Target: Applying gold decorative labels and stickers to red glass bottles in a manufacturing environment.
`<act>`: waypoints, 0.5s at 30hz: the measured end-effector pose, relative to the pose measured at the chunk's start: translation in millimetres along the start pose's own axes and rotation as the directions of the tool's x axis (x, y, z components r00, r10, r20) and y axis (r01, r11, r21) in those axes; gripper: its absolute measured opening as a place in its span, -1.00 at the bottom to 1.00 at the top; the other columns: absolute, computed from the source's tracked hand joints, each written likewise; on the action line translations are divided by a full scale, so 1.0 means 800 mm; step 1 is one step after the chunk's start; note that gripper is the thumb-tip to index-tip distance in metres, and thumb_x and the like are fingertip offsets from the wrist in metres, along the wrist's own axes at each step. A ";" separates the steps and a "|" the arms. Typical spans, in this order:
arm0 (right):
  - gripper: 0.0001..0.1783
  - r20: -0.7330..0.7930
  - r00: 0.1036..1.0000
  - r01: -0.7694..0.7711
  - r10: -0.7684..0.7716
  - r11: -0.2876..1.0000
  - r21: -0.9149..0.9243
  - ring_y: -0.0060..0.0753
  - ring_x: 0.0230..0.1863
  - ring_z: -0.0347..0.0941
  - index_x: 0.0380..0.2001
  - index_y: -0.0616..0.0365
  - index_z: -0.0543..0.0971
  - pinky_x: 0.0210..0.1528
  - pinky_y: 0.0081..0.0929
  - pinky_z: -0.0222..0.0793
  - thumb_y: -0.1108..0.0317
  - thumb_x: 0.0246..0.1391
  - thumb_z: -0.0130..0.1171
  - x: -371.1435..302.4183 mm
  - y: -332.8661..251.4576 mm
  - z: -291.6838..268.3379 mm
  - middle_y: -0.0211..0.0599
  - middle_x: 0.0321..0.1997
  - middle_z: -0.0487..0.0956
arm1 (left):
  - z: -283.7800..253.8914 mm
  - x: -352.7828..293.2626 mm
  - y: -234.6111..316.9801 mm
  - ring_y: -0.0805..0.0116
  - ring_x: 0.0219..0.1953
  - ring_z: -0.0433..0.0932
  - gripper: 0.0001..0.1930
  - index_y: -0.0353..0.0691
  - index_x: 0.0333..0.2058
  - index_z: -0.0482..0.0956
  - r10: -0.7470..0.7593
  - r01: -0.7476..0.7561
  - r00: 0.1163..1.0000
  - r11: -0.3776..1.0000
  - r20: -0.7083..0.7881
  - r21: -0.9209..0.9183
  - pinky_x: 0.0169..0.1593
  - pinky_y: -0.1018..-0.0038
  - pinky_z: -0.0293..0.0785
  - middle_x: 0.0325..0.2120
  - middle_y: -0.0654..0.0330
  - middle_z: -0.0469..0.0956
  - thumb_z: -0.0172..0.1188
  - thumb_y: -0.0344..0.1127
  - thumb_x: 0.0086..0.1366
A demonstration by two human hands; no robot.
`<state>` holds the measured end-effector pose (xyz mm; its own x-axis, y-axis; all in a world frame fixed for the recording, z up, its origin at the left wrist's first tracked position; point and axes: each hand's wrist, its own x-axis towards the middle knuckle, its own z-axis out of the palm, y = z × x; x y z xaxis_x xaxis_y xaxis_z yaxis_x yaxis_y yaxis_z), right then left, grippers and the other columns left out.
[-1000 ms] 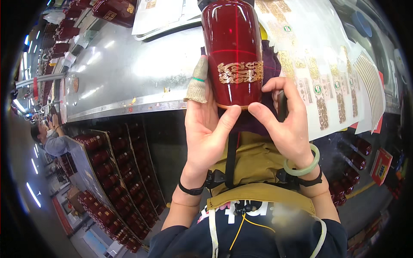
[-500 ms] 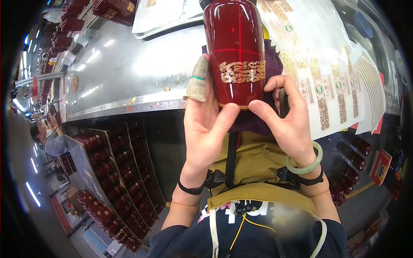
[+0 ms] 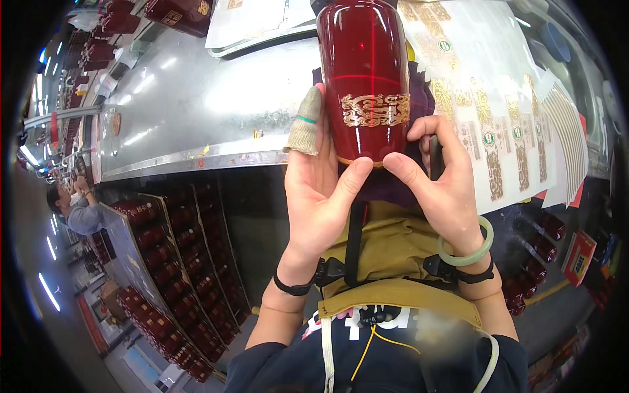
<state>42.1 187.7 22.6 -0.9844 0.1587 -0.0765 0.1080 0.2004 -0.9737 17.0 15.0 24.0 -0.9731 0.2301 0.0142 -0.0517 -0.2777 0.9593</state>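
A glossy dark red bottle (image 3: 367,59) lies on a dark purple cloth (image 3: 422,98), its base toward me. Around its lower part runs a gold ornamental band (image 3: 376,110), and thin red light lines cross its surface. My left hand (image 3: 321,190) supports the bottle's left side, thumb at the base rim; a cloth finger cover (image 3: 304,124) with a green band sits on one finger. My right hand (image 3: 442,183) grips the lower right side with thumb and forefinger. Its other fingers curl round a black, handle-like object (image 3: 435,157), mostly hidden.
White sheets of gold decals (image 3: 488,141) cover the table's right side. A metal tabletop (image 3: 196,92) extends left, with another red bottle (image 3: 180,14) at the far edge. Racks of red bottles (image 3: 164,262) stand lower left. A person (image 3: 78,213) works at far left.
The bottle and both hands appear slightly farther right in view; the surroundings have shifted a little too. The grip looks the same.
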 end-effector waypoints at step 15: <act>-0.68 0.004 1.000 -0.025 0.024 0.992 0.122 -0.60 -0.28 0.31 -0.20 0.22 0.51 -0.17 -0.57 0.27 0.22 0.23 0.38 0.003 0.003 -0.004 -0.46 -0.30 0.48 | -0.014 -0.013 -0.031 -0.13 0.06 0.67 -0.80 -0.44 -0.24 0.70 0.629 -0.466 0.766 0.400 0.134 0.789 0.12 0.25 0.70 0.01 -0.16 0.64 0.42 -0.68 0.13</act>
<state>40.5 191.4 20.8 -0.9820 0.1595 -0.1011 0.1145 0.0768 -0.9904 25.4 8.9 -3.3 -0.7479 0.1264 0.6517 0.6101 0.5178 0.5997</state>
